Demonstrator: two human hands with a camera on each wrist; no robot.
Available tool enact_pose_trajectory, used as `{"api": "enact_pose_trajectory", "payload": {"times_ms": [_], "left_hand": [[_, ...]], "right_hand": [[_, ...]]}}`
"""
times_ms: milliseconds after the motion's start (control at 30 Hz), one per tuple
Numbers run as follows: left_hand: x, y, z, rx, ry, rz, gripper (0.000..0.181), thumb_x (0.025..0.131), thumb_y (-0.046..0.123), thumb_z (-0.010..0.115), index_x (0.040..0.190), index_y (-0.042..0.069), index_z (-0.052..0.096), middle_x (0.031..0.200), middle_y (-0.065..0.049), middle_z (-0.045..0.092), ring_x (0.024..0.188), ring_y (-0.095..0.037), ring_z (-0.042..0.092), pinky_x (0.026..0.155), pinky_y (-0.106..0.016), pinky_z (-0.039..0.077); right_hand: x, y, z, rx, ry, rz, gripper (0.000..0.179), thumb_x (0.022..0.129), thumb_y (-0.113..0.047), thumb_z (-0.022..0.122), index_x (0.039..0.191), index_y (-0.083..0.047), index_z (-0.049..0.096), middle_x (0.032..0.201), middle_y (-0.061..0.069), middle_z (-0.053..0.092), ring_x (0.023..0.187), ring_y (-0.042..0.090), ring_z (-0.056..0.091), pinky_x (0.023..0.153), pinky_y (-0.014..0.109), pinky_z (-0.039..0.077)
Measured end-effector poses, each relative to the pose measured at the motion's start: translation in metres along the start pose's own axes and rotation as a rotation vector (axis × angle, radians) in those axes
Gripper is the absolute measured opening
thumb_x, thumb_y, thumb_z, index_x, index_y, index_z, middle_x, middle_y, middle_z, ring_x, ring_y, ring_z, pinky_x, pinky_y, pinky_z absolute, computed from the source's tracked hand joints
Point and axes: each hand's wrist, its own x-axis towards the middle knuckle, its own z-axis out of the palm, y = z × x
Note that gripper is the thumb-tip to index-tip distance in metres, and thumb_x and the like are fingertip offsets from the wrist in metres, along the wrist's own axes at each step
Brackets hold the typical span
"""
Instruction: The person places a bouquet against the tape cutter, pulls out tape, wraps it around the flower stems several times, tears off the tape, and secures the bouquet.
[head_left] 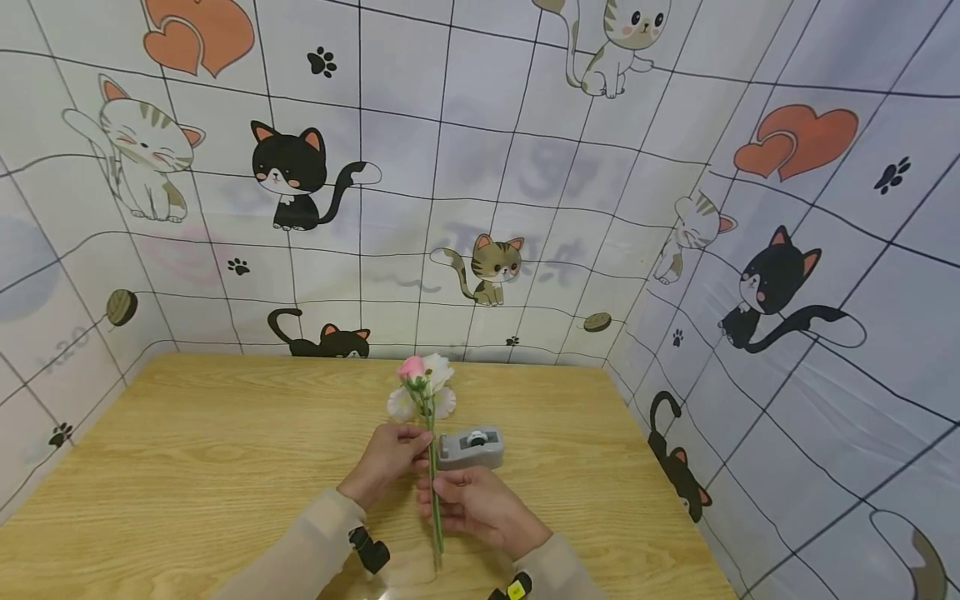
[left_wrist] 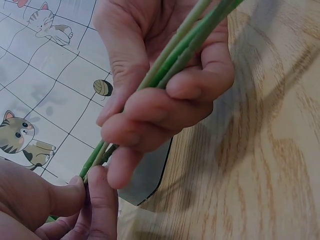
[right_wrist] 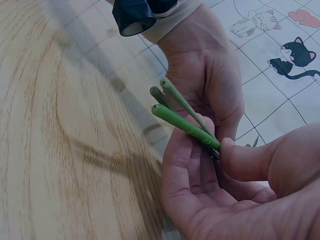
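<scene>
A small bunch of flowers, with a pink bloom [head_left: 412,367] and white blooms [head_left: 437,372], is held over the table. Just below the blooms, my left hand [head_left: 386,458] pinches the green stems [head_left: 438,533] between thumb and fingers. Lower down, my right hand [head_left: 483,508] holds the same stems, its thumb on one side and fingers curled behind. Three cut stem ends [right_wrist: 180,122] stick out past the right hand in the right wrist view. Right beside the stems stands a grey tape dispenser [head_left: 472,447], partly hidden behind the right hand in the left wrist view.
The light wood table [head_left: 225,450] extends to both sides of the hands. A white cloth backdrop [head_left: 405,167] printed with cats and grid lines rises at the back and along both sides. Dark wrist cameras [head_left: 369,550] sit at the sleeves.
</scene>
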Motion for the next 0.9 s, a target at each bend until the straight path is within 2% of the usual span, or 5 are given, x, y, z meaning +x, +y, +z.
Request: {"api": "enact_pose_trajectory", "payload": {"times_ms": [200,467,767,900], "left_hand": [[0.0009,-0.0030,0.0002,-0.005,-0.006,-0.006,0.025,0.119,0.007,0.067,0.128,-0.013,0.077,0.109,-0.019,0.082,0.090,-0.013,0.078,0.089,-0.037,0.074],[0.0027,-0.0060,0.0003,0.019,-0.001,-0.017,0.026,0.119,0.012,0.069,0.126,-0.010,0.079,0.112,-0.019,0.083,0.095,-0.015,0.081,0.092,-0.037,0.074],[0.0035,-0.0095,-0.0002,-0.018,-0.016,-0.006,0.028,0.119,0.014,0.069,0.128,-0.011,0.079,0.113,-0.022,0.083,0.094,-0.016,0.082,0.089,-0.034,0.074],[0.0014,-0.0086,-0.0009,-0.035,-0.029,0.000,0.030,0.120,0.015,0.068,0.130,-0.011,0.079,0.113,-0.023,0.083,0.093,-0.016,0.082,0.086,-0.032,0.074]], "right_hand": [[0.0014,0.0015,-0.0009,-0.009,0.031,-0.001,0.034,0.121,-0.016,0.064,0.141,0.008,0.077,0.111,0.001,0.086,0.093,0.007,0.081,0.086,0.027,0.069],[0.0003,0.0018,-0.0001,-0.073,0.087,-0.025,0.031,0.119,-0.012,0.066,0.137,0.011,0.078,0.109,0.002,0.086,0.087,0.006,0.079,0.077,0.023,0.065],[0.0014,0.0036,0.0015,-0.186,0.143,-0.088,0.029,0.119,-0.008,0.067,0.132,0.015,0.078,0.117,0.014,0.087,0.088,0.008,0.080,0.083,0.026,0.070],[0.0000,0.0027,0.0049,-0.258,0.181,-0.134,0.027,0.118,-0.007,0.068,0.128,0.015,0.079,0.114,0.022,0.088,0.091,0.013,0.084,0.082,0.028,0.072]]}}
